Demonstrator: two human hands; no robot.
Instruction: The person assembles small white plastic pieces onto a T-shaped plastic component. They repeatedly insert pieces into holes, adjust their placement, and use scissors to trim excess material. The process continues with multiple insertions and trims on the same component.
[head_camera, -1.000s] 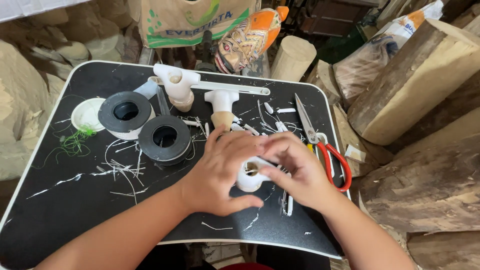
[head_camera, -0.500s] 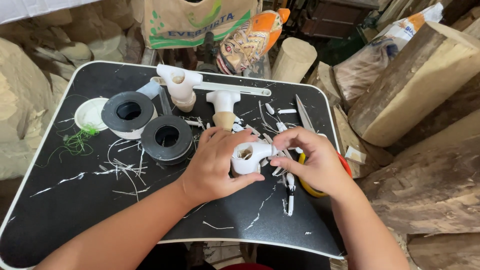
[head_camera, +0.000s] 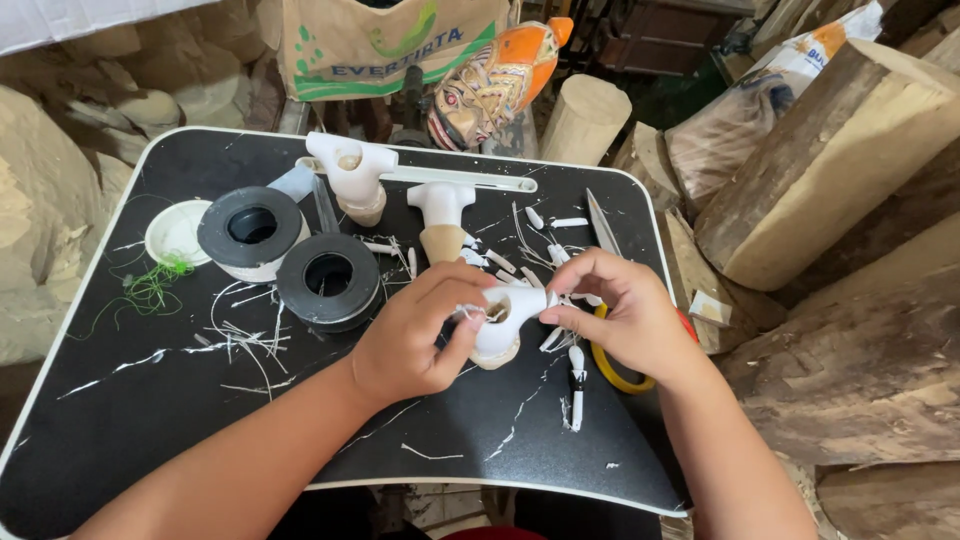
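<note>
Head view: both hands meet over a black tray (head_camera: 120, 440).
Left hand (head_camera: 415, 335): fingers pinch the white carved piece (head_camera: 500, 325) at its hollow end.
Right hand (head_camera: 620, 315): fingertips grip the same piece, lifted just above the tray.
Under the right palm: yellow ring (head_camera: 615, 372).
Beyond the left fingers: two black tape rolls (head_camera: 330, 280), white scraps.
Farthest: two more white carved pieces (head_camera: 355, 175).

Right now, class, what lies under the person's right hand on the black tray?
Under the right hand a yellow scissor handle and a sliver of a red one show. The blades' pivot is covered by the hand, which shares a grip on the white T-shaped piece.
</note>
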